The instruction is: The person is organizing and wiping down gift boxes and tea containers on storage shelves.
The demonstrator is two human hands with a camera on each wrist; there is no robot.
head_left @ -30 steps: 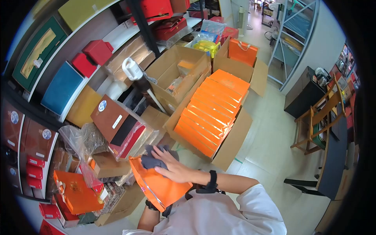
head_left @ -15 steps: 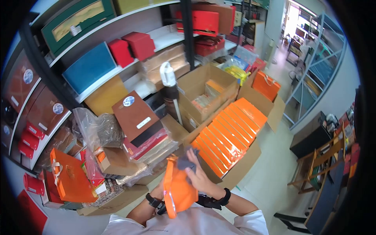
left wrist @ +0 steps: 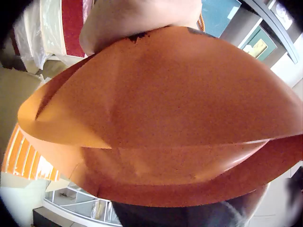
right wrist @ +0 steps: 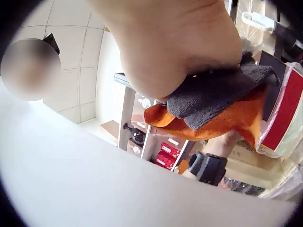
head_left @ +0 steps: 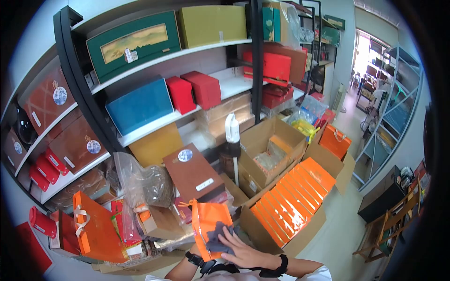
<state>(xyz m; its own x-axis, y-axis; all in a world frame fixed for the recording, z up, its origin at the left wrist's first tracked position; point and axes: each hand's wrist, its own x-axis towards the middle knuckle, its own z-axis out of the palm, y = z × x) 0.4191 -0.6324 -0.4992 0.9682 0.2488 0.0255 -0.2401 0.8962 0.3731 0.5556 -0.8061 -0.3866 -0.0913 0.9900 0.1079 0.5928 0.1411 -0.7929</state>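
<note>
An orange gift bag [head_left: 212, 218] is held up in front of the body, with a cord at its top edge. My left hand [left wrist: 142, 21] grips it from behind; the bag hides the fingers, while the left wrist strap shows below in the head view. Spread fingers of my right hand [head_left: 241, 248] press a dark grey cloth [head_left: 216, 239] against the bag's face. In the right wrist view the cloth [right wrist: 208, 97] bunches under the palm over the orange material.
At the right, a cardboard box [head_left: 304, 232] holds a row of orange bags [head_left: 290, 201]. Another open carton [head_left: 272, 152] stands behind it. A brown box [head_left: 193, 171] lies just beyond the hands. An orange bag with ribbon handles [head_left: 96, 229] is at the left, near loaded shelves [head_left: 140, 63].
The head view has tilted up and turned left. The bag has swung more upright and faces me. My right hand with the cloth has slid from the bag's upper part to its lower right.
</note>
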